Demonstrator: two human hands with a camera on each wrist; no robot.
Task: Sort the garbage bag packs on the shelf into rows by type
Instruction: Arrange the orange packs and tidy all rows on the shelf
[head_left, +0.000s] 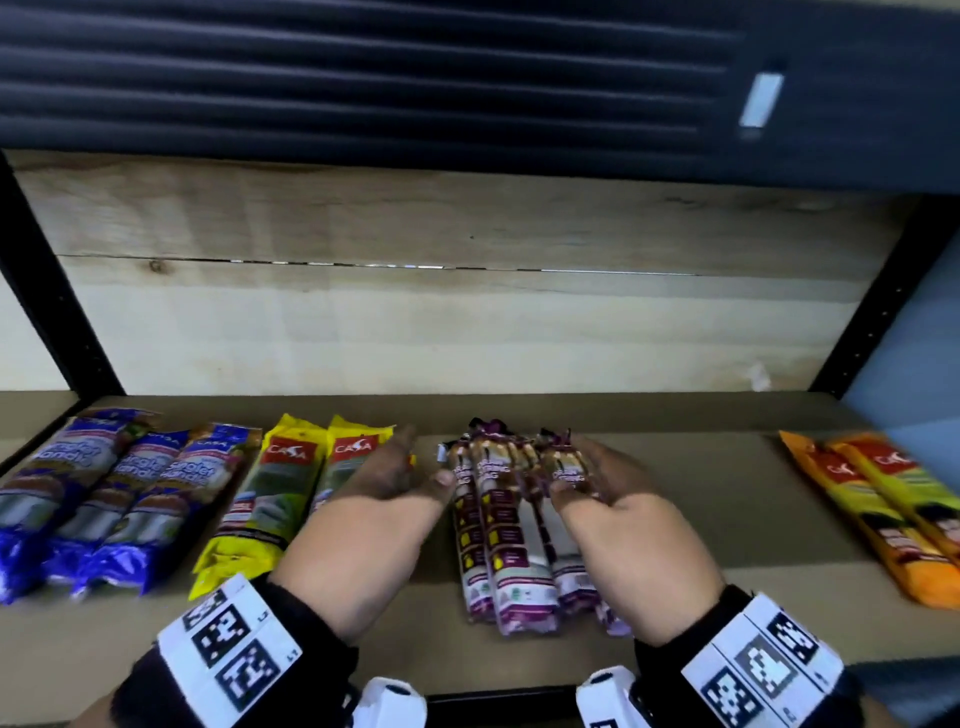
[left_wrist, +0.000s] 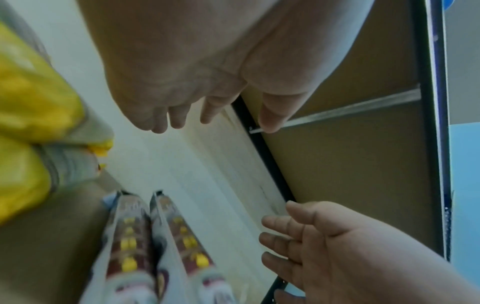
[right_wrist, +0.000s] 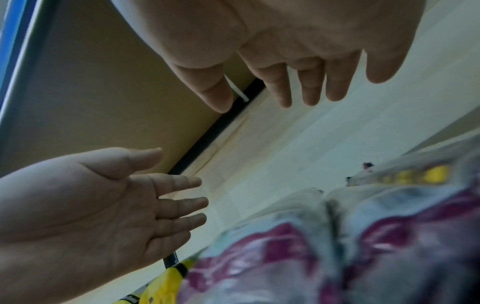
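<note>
Your shelf (head_left: 701, 499), a brown board with pale wooden planks behind it, carries four groups of long plastic garbage bag packs laid with their ends toward the back. At its left edge lie three blue-and-white packs (head_left: 104, 499) side by side, touching. Just beside them lie two yellow packs with red labels (head_left: 270, 499), also side by side. Near the middle sit the maroon-and-white packs (head_left: 501, 525), pressed together in a tight cluster; how many there are you cannot tell for certain. Well apart, at the right edge, lie two orange-and-yellow packs (head_left: 883, 504). Your left hand (head_left: 374, 514) is flat and spread, palm turned inward, fingers straight, holding nothing; it stands between the yellow pair and the maroon cluster, thumb tip close to the cluster's left side. Your right hand (head_left: 623, 525) is likewise spread with straight fingers, gripping nothing, its fingers against the cluster's right side. Both wrists wear black bands with white coded markers (head_left: 228, 649).
</note>
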